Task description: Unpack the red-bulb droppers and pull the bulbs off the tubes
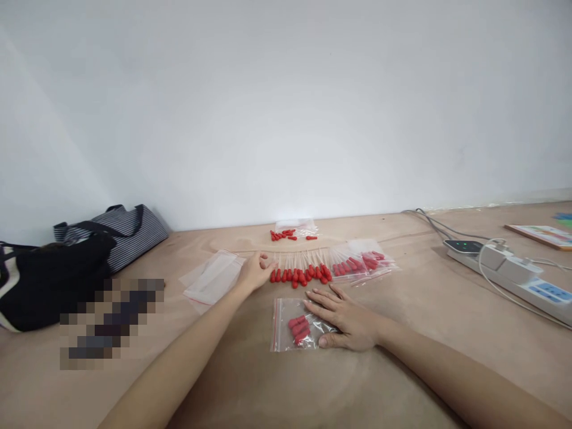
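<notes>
A row of droppers with red rubber bulbs and thin clear tubes [301, 275] lies on the table, bulbs towards me. My left hand [257, 271] is at the left end of this row, its fingers curled in by the tube of the outermost dropper [273, 276]. Whether that tube is between the fingertips is too small to make out. My right hand [348, 319] rests flat with fingers spread on the right part of a clear zip bag [280, 339]. Inside the bag are several red bulbs [299, 329]; the rest of its contents is partly under my hand.
Flat zip bags [212, 280] lie left of the row, filled bags [357, 264] to its right. More droppers [283, 234] lie near the wall. Dark bags [58, 280] stand at left; a power strip [513, 277] with cables and a colourful board [540, 235] are at right.
</notes>
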`<move>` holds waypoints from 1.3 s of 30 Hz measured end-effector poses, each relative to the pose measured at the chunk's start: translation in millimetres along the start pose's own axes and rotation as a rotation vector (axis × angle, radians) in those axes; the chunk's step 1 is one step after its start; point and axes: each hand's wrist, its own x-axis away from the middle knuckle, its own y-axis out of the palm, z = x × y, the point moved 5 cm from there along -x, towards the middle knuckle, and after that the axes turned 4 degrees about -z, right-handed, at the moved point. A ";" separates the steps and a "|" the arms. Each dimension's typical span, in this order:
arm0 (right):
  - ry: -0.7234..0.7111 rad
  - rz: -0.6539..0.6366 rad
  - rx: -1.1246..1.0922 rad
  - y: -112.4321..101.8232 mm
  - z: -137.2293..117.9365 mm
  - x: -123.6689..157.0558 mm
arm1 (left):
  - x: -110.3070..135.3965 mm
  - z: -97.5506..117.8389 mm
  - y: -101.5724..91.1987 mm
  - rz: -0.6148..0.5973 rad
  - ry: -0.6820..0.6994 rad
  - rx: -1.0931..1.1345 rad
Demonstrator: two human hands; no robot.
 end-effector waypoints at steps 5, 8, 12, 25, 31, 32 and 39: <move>0.006 -0.008 -0.008 1.9 1.0 0.4 | 76.7 4.6 -8.7 0.051 0.380 0.022; 0.000 0.014 -0.010 2.7 1.7 0.9 | 101.6 -0.1 -2.5 -0.075 0.358 0.026; -0.007 0.022 -0.004 3.2 1.5 1.0 | 105.9 4.2 7.9 -0.160 0.362 0.072; 0.000 0.031 0.016 3.7 1.6 0.5 | 102.7 33.9 32.2 -0.455 0.448 0.033; 0.100 0.083 0.002 3.6 -2.8 -1.4 | 108.1 38.6 33.5 -0.370 0.405 -0.051; 0.120 0.094 0.002 4.1 -3.8 -1.8 | 109.7 39.8 32.3 -0.352 0.421 -0.076; 0.174 0.127 -0.030 5.5 -6.2 -2.9 | 115.7 42.0 23.2 -0.267 0.615 -0.199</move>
